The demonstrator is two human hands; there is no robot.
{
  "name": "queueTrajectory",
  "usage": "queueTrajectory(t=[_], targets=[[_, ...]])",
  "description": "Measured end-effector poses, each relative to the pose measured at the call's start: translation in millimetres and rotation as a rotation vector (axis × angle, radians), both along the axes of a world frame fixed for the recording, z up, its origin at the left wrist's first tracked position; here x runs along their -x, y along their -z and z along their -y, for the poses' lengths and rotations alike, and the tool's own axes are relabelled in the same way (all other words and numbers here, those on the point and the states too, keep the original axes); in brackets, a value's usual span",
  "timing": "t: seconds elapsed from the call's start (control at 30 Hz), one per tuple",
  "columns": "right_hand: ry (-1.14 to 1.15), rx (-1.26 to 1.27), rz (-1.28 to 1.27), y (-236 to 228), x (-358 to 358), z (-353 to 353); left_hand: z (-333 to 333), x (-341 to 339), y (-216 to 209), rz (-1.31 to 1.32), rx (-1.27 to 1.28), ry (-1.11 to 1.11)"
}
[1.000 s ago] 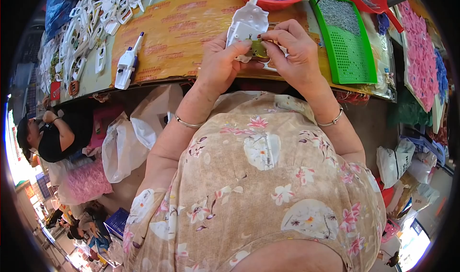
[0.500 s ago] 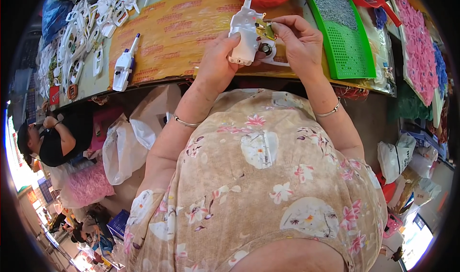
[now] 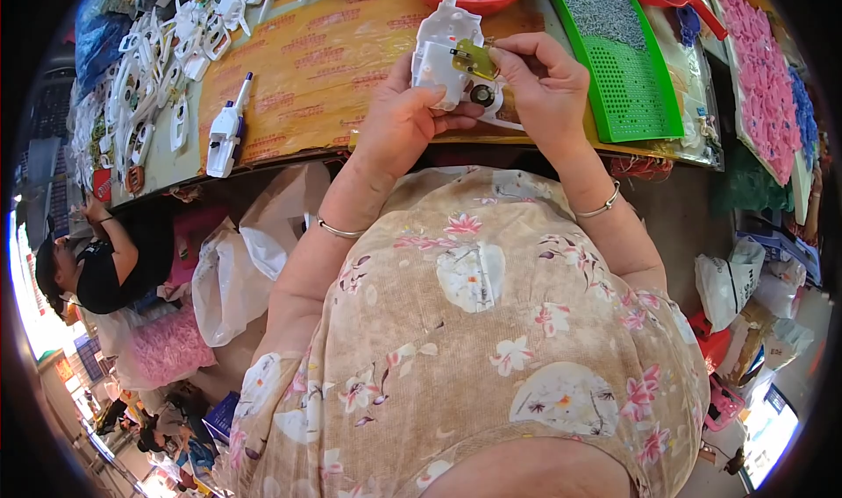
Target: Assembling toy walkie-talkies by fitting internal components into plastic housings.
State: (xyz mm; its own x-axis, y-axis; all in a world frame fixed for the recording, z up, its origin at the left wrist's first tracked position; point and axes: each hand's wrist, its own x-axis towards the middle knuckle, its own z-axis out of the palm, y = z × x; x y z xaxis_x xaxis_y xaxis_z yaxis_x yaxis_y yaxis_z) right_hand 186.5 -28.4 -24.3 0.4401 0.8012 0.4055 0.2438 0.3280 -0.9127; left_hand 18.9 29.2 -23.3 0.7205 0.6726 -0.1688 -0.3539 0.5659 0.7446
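My left hand [image 3: 395,130] grips a white plastic toy shell [image 3: 436,64] with a long thin prong pointing away from me. The thumb lies across its near end. My right hand [image 3: 551,81] pinches the right edge of a small yellow-green circuit board [image 3: 478,62] between thumb and fingers. This board lies tilted over the right part of the shell. Just below it shows a round dark speaker-like part [image 3: 481,95], beside a white curved plastic piece [image 3: 507,123] partly hidden behind my hands.
A white-and-blue toy [image 3: 225,138] lies on the table left of my hands. Many white shells [image 3: 145,95] heap at the far left. A red bowl [image 3: 474,1] of purple parts stands ahead. A green tray [image 3: 631,86] of small metal pieces sits right. Another person [image 3: 123,257] is at left.
The circuit board has swung left over the shell, its flat face now showing. The shell has turned slightly, and my left thumb lies lower across it.
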Motion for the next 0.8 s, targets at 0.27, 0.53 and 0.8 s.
queueTrajectory(t=[0.27,0.53,0.8], targets=[[0.036,-0.09,0.335,-1.5,-0.1,0.8,1.6,2.4,-5.3,-0.059,-0.102,0.126],[-0.096,0.088,0.214,-10.0,-2.6,5.8,0.5,-1.2,-8.3,-0.039,0.003,0.068],[-0.055,0.105,-0.248,-7.1,-9.6,0.6,-0.8,0.2,-11.4,-0.178,-0.146,0.008]])
